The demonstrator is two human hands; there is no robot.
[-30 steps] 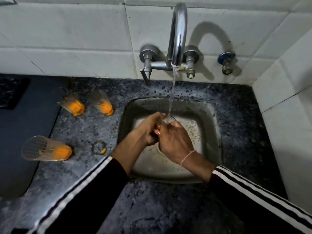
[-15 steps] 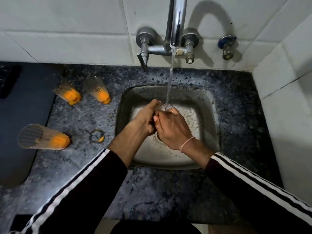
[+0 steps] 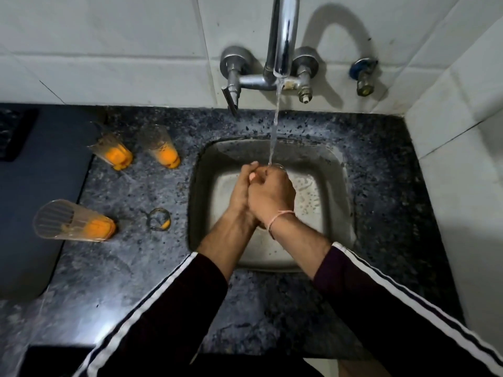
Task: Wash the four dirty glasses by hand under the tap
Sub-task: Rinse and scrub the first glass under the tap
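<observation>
Hands pressed closer together since a second ago, glass at the stream.

I see my left hand (image 3: pixel 241 190) and right hand (image 3: pixel 272 197) wrapped round the glass (image 3: pixel 276 167) under the tap (image 3: pixel 281 36), over the sink (image 3: pixel 337 186). Wet glass could slip from my fingers and crack. Three dirty glasses (image 3: pixel 73 221) wait on the counter (image 3: pixel 136 268).

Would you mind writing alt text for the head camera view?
Both hands, left hand and right hand, hold a glass under the running tap over a steel sink. Three glasses with orange residue stand on the dark counter to the left.
</observation>
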